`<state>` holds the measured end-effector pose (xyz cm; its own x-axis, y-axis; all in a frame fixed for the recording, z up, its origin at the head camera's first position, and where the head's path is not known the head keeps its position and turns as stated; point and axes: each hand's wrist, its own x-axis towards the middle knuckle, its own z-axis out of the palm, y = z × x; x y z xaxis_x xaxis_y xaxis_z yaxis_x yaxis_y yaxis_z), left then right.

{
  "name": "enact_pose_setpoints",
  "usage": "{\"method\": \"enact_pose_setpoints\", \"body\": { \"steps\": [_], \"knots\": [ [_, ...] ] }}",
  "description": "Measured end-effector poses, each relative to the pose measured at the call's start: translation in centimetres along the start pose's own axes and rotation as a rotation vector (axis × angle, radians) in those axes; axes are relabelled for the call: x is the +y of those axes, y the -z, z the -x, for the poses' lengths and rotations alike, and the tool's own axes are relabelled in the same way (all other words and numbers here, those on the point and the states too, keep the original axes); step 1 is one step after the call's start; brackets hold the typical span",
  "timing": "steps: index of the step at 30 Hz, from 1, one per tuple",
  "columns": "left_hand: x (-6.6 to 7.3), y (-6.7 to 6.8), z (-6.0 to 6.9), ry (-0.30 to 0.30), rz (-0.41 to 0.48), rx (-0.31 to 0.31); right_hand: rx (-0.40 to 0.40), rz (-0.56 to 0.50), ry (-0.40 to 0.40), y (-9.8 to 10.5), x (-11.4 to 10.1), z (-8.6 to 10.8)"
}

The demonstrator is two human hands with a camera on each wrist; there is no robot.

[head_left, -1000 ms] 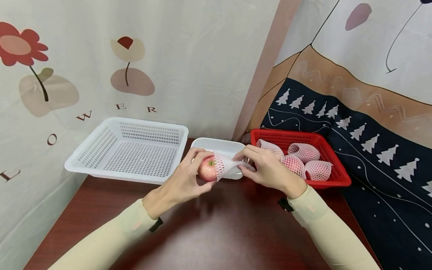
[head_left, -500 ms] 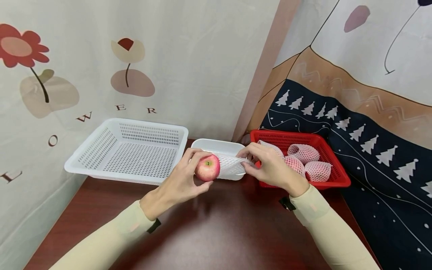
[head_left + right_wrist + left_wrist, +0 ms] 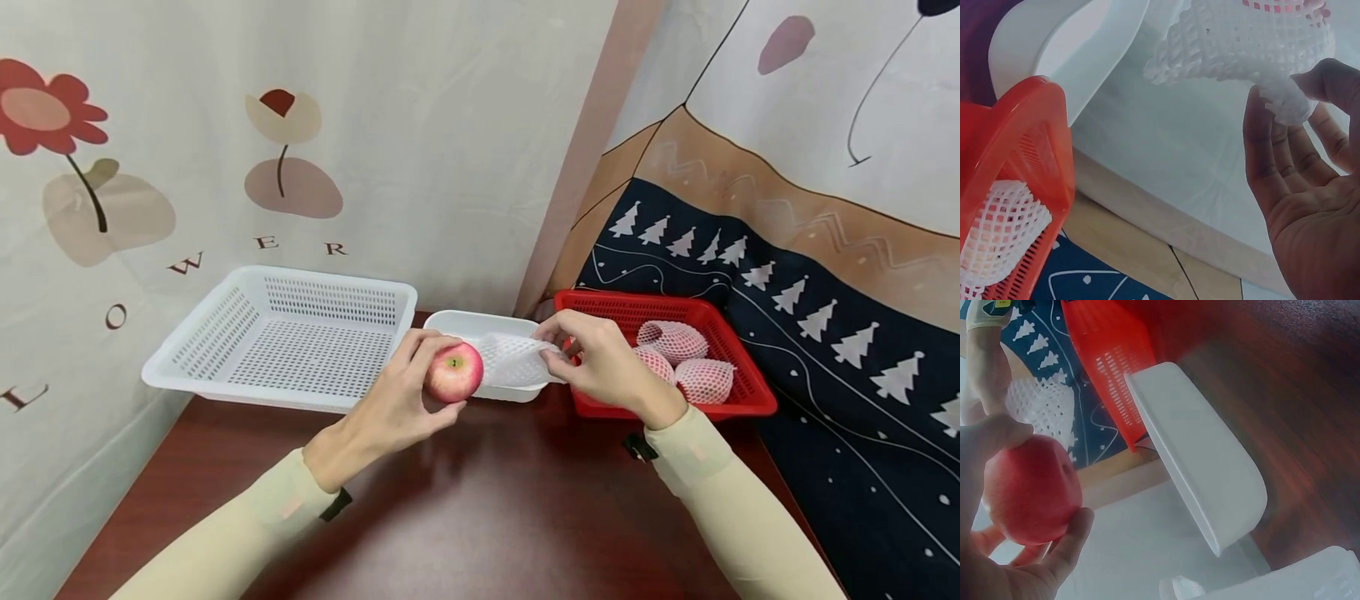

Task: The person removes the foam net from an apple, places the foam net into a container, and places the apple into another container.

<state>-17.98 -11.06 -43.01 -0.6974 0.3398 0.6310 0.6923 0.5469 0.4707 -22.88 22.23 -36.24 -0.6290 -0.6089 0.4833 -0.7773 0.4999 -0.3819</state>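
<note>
Left hand (image 3: pixel 393 400) has its fingers curled round a bare red apple (image 3: pixel 454 373), thumb underneath. Right hand (image 3: pixel 603 362) is pinching one end of a white foam net (image 3: pixel 513 360) between thumb and fingers, so it sits just beside the apple, can't tell if they touch. White tray (image 3: pixel 472 322)'s behind the net, white basket (image 3: pixel 285 397) past the left fingers, red basket (image 3: pixel 723 325) beyond the right ones.

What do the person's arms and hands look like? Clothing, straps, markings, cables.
Left hand and right hand: bare, no gloves. Left sleeve and right sleeve: long, plain, pale yellow-green, reaching the wrists. A small black piece shows at the left cuff and the right cuff, each with a faint pinkish patch. No cables visible.
</note>
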Motion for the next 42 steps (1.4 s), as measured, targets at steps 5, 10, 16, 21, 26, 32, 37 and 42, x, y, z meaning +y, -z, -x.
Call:
{"method": "enact_pose_setpoints", "body": {
  "steps": [5,10,16,21,26,32,37,42],
  "knots": [
    [-0.1,0.1,-0.1,-0.005,-0.012,0.002,0.003,-0.001,-0.050,0.2,0.2,-0.5],
    [-0.1,0.2,0.1,0.000,-0.024,-0.004,-0.013,-0.004,-0.123,0.1,0.6,-1.0],
    [-0.1,0.2,0.3,0.005,-0.024,-0.009,-0.022,0.009,-0.182,0.0,1.2,-1.5],
    [0.0,0.4,0.3,0.025,-0.032,-0.022,-0.050,0.003,-0.252,0.1,1.8,-2.0],
    [0.1,0.6,0.5,0.035,-0.036,-0.025,-0.082,-0.005,-0.337,-0.2,2.9,-2.6],
    [0.2,0.6,0.7,0.037,-0.043,-0.023,-0.118,-0.016,-0.441,-0.4,3.6,-3.5],
    [0.3,0.7,0.8,0.046,-0.042,-0.021,-0.149,0.027,-0.493,-0.9,3.8,-4.3],
    [0.3,0.8,0.8,0.038,-0.043,-0.018,-0.164,0.058,-0.553,-1.7,3.7,-5.2]
  ]
}}
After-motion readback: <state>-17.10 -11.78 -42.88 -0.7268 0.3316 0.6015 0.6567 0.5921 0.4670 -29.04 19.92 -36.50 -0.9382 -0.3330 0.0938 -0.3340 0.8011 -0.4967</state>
